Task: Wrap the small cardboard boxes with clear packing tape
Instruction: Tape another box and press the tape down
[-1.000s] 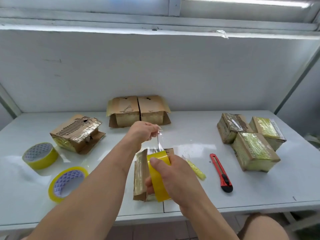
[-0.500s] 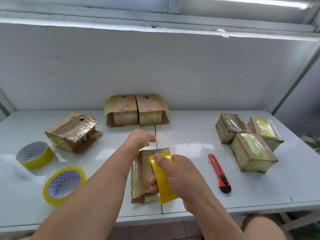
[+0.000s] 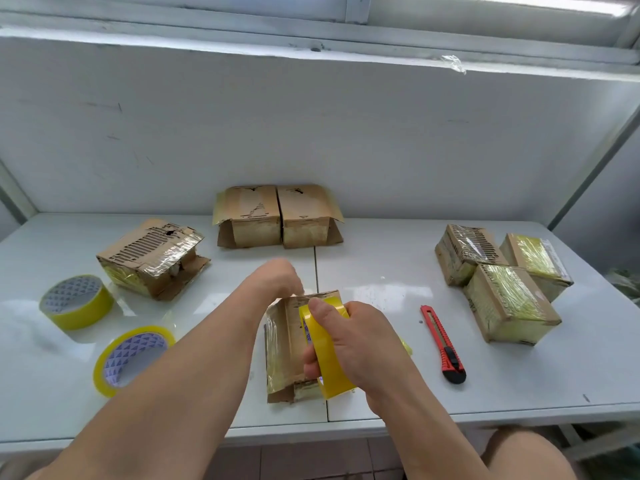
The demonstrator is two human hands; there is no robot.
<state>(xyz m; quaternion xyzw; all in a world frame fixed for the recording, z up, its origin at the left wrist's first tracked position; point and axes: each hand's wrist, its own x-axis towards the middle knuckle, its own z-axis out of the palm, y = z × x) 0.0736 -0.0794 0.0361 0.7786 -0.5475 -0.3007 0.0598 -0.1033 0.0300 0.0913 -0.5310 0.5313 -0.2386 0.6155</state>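
Note:
A small cardboard box, partly covered in glossy tape, lies on the white table near its front edge. My right hand grips a yellow-tinted roll of packing tape upright over the box's right side. My left hand is at the box's far edge with its fingers pointing down, pinching the tape end there. Its fingertips are blurred and partly hidden.
Two more tape rolls lie at the left, behind them a torn open box. A pair of boxes stands at the back wall. Three wrapped boxes sit at the right, a red cutter beside them.
My left hand, which held a pulled strip of tape up in the air, has come down to the box's far edge. The roll has lowered onto the box.

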